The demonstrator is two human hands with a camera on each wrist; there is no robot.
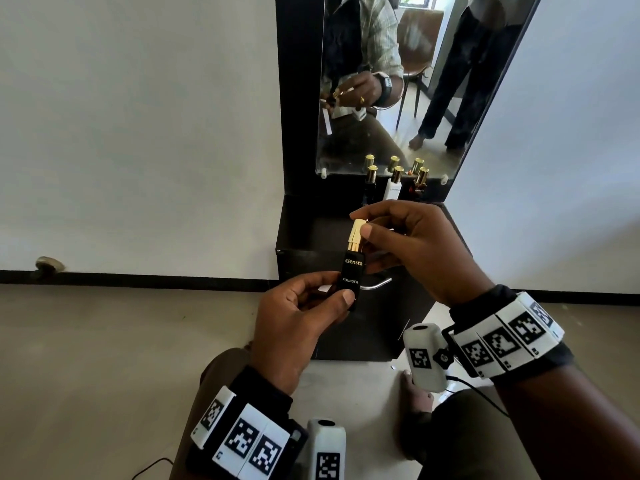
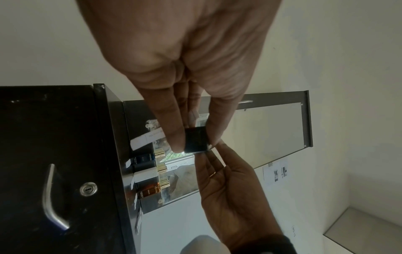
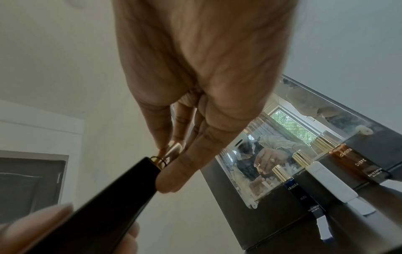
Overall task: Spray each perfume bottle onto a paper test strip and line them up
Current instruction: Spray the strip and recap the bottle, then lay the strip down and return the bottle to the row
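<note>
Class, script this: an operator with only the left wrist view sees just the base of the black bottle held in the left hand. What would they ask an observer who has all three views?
Operator: What does the label on the black bottle say?
Observer: In the head view, the side facing the person reads "clensta FOUNDER". The left hand grips the lower body.
Operator: I see the palm of the right hand past the base. What is it gripping?
Observer: It pinches the gold cap at the bottle's top between thumb and fingers.
</note>
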